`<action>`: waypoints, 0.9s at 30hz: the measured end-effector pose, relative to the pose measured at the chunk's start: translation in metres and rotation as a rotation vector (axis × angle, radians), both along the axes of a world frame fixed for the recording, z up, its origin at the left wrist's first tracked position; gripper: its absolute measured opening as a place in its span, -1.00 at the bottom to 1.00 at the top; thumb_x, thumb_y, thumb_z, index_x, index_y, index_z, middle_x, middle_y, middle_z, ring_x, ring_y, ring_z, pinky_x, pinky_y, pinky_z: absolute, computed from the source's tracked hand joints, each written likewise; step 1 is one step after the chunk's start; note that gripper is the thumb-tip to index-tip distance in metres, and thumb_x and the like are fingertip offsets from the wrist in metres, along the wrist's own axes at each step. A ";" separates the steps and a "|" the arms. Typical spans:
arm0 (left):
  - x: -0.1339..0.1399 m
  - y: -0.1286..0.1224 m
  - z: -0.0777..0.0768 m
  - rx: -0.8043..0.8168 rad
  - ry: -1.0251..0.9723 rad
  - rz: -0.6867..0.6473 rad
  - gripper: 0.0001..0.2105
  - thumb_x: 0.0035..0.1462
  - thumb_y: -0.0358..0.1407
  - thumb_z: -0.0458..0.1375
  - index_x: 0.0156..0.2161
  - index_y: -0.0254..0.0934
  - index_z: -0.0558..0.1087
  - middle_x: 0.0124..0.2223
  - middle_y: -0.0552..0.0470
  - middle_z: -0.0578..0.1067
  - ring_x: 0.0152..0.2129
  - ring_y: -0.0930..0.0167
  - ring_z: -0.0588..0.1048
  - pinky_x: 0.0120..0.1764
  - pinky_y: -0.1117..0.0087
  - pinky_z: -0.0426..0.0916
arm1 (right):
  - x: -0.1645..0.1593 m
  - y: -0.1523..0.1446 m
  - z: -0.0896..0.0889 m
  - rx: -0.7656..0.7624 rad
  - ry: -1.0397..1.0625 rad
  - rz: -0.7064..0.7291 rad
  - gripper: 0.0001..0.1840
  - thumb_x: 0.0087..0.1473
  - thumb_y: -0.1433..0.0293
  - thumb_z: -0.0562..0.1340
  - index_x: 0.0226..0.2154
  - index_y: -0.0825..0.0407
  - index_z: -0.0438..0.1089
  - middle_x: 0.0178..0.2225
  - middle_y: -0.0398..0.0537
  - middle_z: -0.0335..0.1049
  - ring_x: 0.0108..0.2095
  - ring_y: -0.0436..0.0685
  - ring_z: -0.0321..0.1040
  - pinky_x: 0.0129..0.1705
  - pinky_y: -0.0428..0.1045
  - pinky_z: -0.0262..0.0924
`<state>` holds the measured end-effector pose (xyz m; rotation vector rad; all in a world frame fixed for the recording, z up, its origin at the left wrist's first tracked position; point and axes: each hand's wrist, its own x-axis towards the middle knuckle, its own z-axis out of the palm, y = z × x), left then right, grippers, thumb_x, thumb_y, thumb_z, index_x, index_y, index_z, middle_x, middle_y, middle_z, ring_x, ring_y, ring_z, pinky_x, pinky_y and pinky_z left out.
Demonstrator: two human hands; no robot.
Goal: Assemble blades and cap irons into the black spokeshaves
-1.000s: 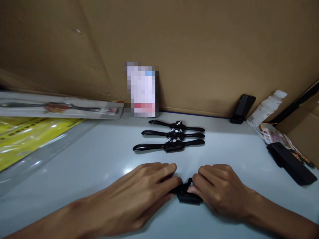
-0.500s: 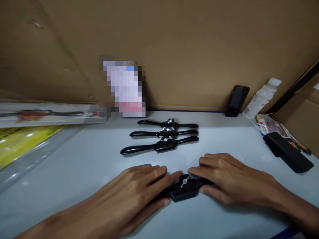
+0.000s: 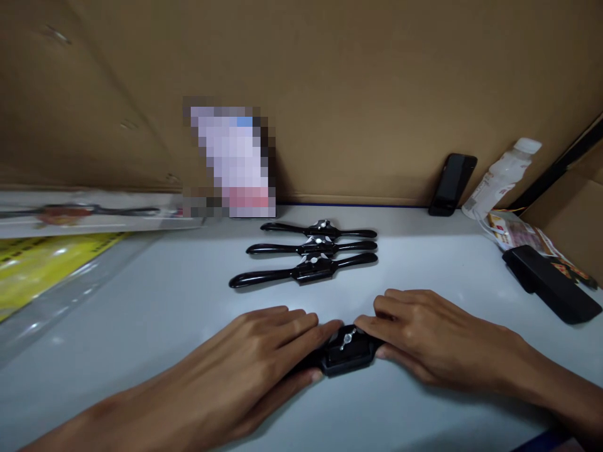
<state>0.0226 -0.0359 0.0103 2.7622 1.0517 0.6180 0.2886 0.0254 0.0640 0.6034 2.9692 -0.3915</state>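
Both my hands grip a black spokeshave [image 3: 349, 353] low over the white table, its silver screw facing up. My left hand [image 3: 268, 358] wraps the left handle, with the index finger reaching onto the body. On the other side my right hand [image 3: 419, 336] is closed around the right handle, thumb below and index finger at the body's top edge. The fingers hide most of both handles. Beyond them lie three more black spokeshaves in a row: a near one [image 3: 315, 271], a middle one [image 3: 318, 247] and a far one [image 3: 323, 229].
A cardboard wall [image 3: 358, 94] closes off the back. Against it lean a pixelated panel [image 3: 235, 163], a black phone [image 3: 453, 185] and a plastic bottle [image 3: 502, 179]. A black object [image 3: 551, 282] lies at right beside printed packaging [image 3: 518, 233]; yellow-printed plastic [image 3: 51, 263] lies at left.
The right hand's fingers have shifted slightly in against the spokeshave's body. My view has tilted slightly, and both hands keep their hold.
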 end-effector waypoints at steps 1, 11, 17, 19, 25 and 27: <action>0.000 0.000 0.001 -0.007 -0.006 -0.003 -0.70 0.50 -0.29 -0.03 0.17 -0.26 0.44 -0.22 -0.03 0.62 -0.39 0.32 0.58 -0.32 0.31 0.46 | 0.000 0.000 0.000 0.008 0.002 0.004 -0.84 0.36 0.46 0.24 -0.03 0.09 0.46 -0.23 -0.03 0.45 -0.27 0.14 0.33 -0.17 0.06 0.29; -0.002 0.000 0.000 -0.029 0.006 -0.012 -0.70 0.48 -0.32 0.01 0.22 -0.26 0.39 -0.20 -0.01 0.61 -0.40 0.35 0.55 -0.35 0.35 0.44 | -0.001 0.001 -0.003 0.025 0.008 0.013 -0.85 0.34 0.47 0.26 -0.04 0.08 0.46 -0.26 -0.05 0.43 -0.27 0.14 0.33 -0.19 0.04 0.27; 0.000 0.002 0.003 -0.037 0.011 -0.047 -0.75 0.50 -0.34 -0.07 0.14 -0.29 0.37 -0.30 0.03 0.55 -0.46 0.34 0.49 -0.40 0.34 0.39 | 0.002 0.000 -0.008 0.021 0.070 0.007 -0.86 0.34 0.45 0.27 -0.06 0.09 0.49 -0.24 -0.04 0.45 -0.26 0.13 0.35 -0.17 0.06 0.31; 0.000 0.003 0.005 -0.055 0.016 -0.050 -0.76 0.50 -0.35 -0.08 0.10 -0.28 0.38 -0.31 0.03 0.54 -0.47 0.34 0.48 -0.41 0.33 0.39 | 0.002 0.001 -0.009 0.010 0.074 -0.005 -0.86 0.34 0.45 0.28 -0.06 0.08 0.50 -0.23 -0.04 0.46 -0.25 0.13 0.36 -0.15 0.07 0.32; 0.000 0.004 0.006 -0.051 0.003 -0.055 -0.76 0.48 -0.37 -0.05 0.13 -0.29 0.38 -0.29 0.01 0.55 -0.46 0.34 0.50 -0.40 0.33 0.41 | 0.002 0.001 -0.009 0.017 0.081 0.004 -0.85 0.33 0.45 0.28 -0.06 0.08 0.50 -0.23 -0.05 0.45 -0.24 0.14 0.35 -0.16 0.08 0.31; 0.001 0.004 0.006 -0.027 0.018 -0.058 -0.74 0.51 -0.35 -0.10 0.11 -0.30 0.38 -0.29 -0.01 0.56 -0.46 0.33 0.50 -0.41 0.32 0.41 | 0.002 0.001 -0.010 0.021 0.084 0.011 -0.86 0.35 0.44 0.27 -0.05 0.07 0.49 -0.24 -0.05 0.45 -0.26 0.13 0.34 -0.18 0.07 0.31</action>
